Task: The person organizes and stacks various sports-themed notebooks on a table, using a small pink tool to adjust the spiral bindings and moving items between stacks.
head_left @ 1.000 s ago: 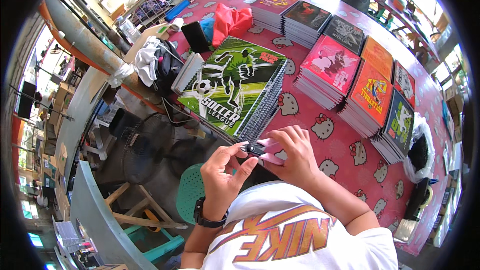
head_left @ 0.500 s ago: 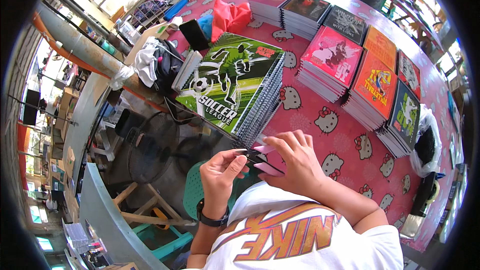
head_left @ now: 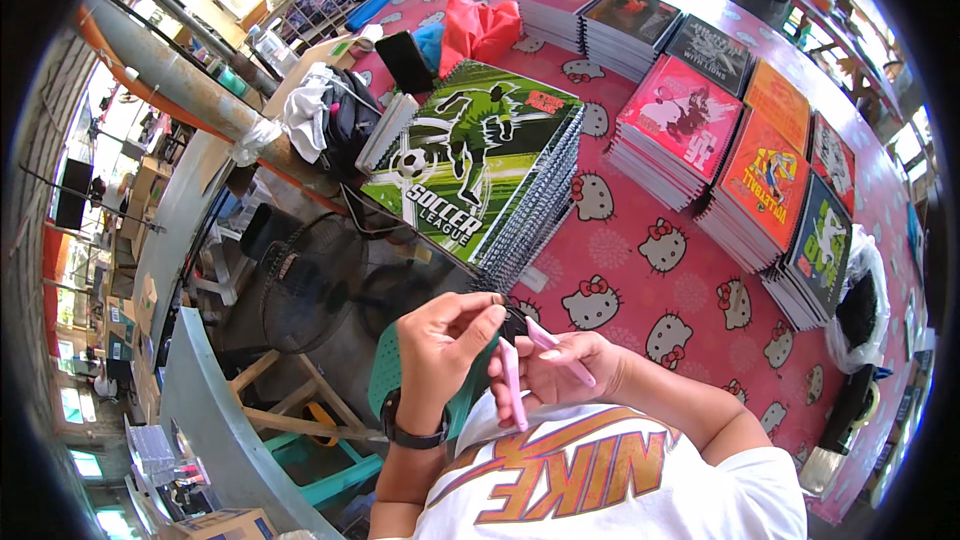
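Low in the centre of the frame, the left hand, a dark watch on its wrist, pinches its fingertips on the top end of a pink pen-like stick that hangs down over the white shirt. Just to its right, the right hand is curled around a second pink stick, which lies slanted across its fingers. A small dark object sits between the two hands; what it is cannot be told.

Just above the hands, a tall stack of green soccer notebooks rests at the edge of the counter, which is covered with a pink cartoon-cat cloth. To the upper right lie stacks of pink notebooks, orange notebooks and dark-covered ones. A red cloth sits behind the green stack. At centre left, below the counter edge, stands a black floor fan.
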Demonstrator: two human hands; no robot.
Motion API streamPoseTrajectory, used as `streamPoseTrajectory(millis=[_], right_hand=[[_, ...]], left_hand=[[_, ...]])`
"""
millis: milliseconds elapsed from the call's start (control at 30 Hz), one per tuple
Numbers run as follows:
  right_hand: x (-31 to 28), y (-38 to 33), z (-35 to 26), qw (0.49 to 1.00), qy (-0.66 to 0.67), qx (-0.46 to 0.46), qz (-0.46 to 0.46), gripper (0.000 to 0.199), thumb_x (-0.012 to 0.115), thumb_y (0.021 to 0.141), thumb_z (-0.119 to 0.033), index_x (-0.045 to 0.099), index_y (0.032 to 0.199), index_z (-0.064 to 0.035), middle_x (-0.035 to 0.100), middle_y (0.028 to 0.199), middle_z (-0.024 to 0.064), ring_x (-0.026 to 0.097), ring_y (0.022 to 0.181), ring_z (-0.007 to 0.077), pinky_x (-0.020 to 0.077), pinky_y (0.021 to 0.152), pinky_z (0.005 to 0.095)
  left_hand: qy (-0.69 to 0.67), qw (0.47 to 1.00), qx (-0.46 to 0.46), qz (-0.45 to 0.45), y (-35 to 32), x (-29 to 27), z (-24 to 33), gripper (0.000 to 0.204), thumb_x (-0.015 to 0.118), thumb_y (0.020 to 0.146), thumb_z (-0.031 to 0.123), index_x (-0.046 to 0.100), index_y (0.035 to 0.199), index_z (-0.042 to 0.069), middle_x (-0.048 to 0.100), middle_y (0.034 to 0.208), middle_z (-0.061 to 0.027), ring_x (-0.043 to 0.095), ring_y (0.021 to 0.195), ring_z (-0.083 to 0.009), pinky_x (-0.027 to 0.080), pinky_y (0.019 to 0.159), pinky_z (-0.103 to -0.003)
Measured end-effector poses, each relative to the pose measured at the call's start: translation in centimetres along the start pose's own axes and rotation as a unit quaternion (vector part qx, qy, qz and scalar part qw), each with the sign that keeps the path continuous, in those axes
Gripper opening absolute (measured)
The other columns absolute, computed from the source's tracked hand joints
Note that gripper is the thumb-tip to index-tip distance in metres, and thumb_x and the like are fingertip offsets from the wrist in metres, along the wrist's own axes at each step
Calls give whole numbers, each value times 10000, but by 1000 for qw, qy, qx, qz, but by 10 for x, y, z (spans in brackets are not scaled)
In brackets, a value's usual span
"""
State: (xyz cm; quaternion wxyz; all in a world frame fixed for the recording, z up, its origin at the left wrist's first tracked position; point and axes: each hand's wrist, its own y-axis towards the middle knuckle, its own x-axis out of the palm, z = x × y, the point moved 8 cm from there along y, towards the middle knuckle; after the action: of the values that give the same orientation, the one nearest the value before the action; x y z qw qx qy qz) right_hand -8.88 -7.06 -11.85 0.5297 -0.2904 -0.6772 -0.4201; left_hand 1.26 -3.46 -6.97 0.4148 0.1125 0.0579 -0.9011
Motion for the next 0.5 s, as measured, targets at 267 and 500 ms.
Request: streamPoseTrajectory(millis=[267, 500], right_hand=[[-7, 4, -12, 998, 28, -17, 52, 384, 417, 908, -307, 457, 1162, -22, 568, 988, 184, 594, 894, 305, 468, 823, 426], [-8, 9, -17, 999, 12, 9, 31, 408, 415, 905, -311, 443, 1193, -24, 567, 1047, 171, 583, 964, 283, 445, 869, 430]], left_hand=[[196, 962, 123, 143, 5, -15, 14, 217, 736, 703, 86, 638, 877, 3, 624, 782, -83, 610, 691, -140, 478, 534, -238], [218, 960, 116, 134, 7, -8, 11, 186, 686, 748, 38, 641, 912, -36, 650, 775, -80, 601, 648, -98, 491, 578, -228]])
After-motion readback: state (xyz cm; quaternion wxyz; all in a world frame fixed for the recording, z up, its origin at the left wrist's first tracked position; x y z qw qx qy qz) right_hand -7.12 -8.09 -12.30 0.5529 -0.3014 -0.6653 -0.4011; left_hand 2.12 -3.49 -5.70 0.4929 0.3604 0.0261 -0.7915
